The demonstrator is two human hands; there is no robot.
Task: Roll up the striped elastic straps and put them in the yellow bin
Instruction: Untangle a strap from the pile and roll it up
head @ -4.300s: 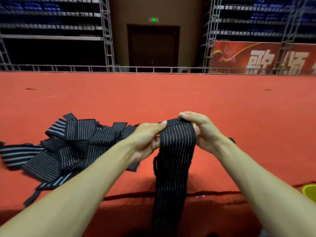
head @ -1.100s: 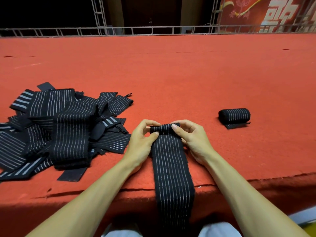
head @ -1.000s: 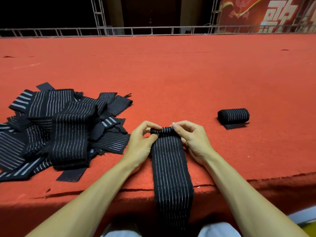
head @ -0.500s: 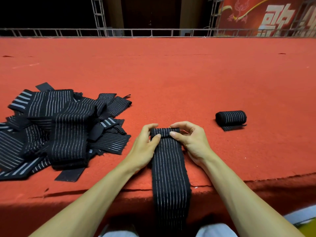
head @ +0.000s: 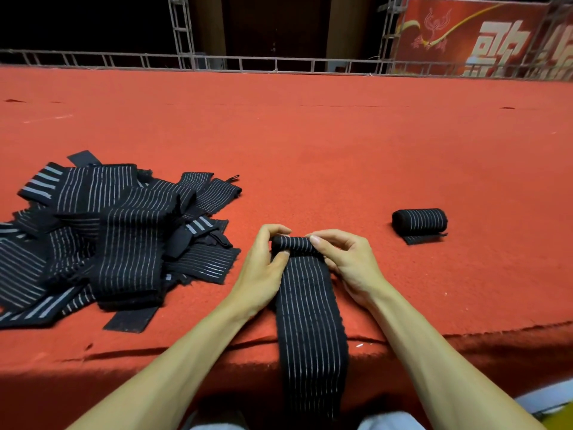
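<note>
A black striped elastic strap [head: 310, 321] lies on the red carpeted platform and hangs over its front edge. Its far end is rolled into a small roll [head: 294, 244]. My left hand [head: 263, 268] pinches the roll's left end between thumb and fingers. My right hand [head: 347, 262] pinches the right end, fingers curled over the top. A finished rolled strap [head: 418, 220] lies to the right, its loose tail flat under it. A sliver of the yellow bin [head: 558, 418] shows at the bottom right corner.
A heap of several unrolled striped straps [head: 102, 240] covers the platform's left side. The platform's front edge [head: 496, 332] runs just below my wrists. A metal railing [head: 279, 62] and a red banner [head: 480, 35] stand at the far back.
The strap went from held up in the air to lying flat. Over the last second its far end has been turned over into a slightly thicker roll between my fingers.
</note>
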